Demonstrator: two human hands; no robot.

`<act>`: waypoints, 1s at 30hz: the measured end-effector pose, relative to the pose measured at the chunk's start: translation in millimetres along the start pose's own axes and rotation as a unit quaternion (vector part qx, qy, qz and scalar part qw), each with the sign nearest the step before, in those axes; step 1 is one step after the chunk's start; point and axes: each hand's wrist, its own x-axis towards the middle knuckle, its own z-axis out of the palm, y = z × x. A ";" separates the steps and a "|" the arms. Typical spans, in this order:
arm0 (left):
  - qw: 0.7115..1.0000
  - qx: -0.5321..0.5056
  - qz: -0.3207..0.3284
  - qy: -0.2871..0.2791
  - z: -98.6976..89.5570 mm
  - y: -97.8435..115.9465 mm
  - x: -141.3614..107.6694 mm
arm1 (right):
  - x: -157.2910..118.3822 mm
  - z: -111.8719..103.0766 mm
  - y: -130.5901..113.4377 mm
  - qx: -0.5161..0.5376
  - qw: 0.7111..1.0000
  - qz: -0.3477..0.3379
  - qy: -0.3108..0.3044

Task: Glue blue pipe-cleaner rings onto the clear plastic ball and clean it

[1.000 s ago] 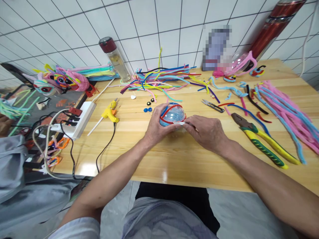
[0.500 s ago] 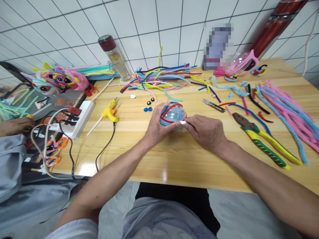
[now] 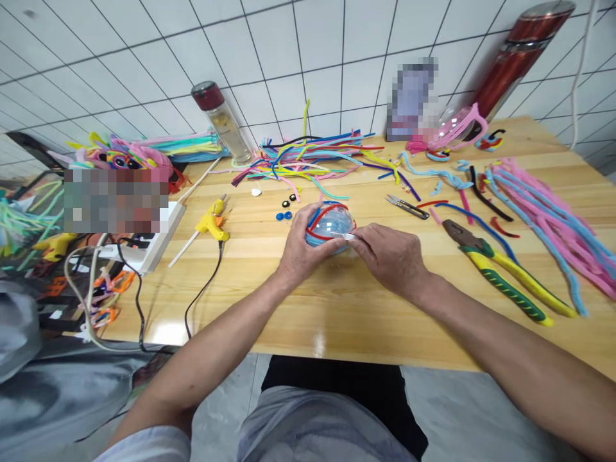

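My left hand [image 3: 299,247] is wrapped around the left side of a clear plastic ball [image 3: 334,222]. Light blue fuzzy stems fill or line the ball, and red stems cross its surface. At the ball's lower right, my right hand [image 3: 392,255] pinches a small white piece [image 3: 347,236] between thumb and fingers, close to my left thumb. Whether the piece is fixed to the ball cannot be made out. Just beyond the ball lie blue discs [image 3: 283,216] and black discs [image 3: 289,201].
Left stand a yellow glue gun [image 3: 212,221] with its cord and a white power strip [image 3: 168,234]. Snips [image 3: 408,206] and green-yellow pliers [image 3: 500,273] lie right. Pipe cleaners [image 3: 308,154], a glass bottle [image 3: 224,125] and a red flask [image 3: 522,58] line the wall. A co-worker's sleeve shows left.
The white piece shows longer and flatter along the ball's lower edge between my hands. My grip on the ball is the same. The co-worker's hand at left no longer shows. The view has shifted slightly.
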 end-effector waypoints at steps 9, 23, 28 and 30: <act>1.000 0.001 0.021 -0.019 -1.9 -5.2 1.8 | 3.9 -10.4 8.6 -0.009 1.000 -0.004 0.012; 0.977 0.090 0.193 -0.029 -24.4 33.1 -7.9 | -1.0 -16.1 -5.9 -0.091 0.988 -0.113 0.043; 0.987 0.045 0.124 0.096 -31.3 33.4 -5.6 | -0.9 -18.2 -7.4 -0.048 0.992 -0.113 0.036; 0.982 0.028 0.086 0.164 -37.1 24.8 0.9 | -0.4 -18.1 -6.0 -0.047 0.992 -0.112 0.039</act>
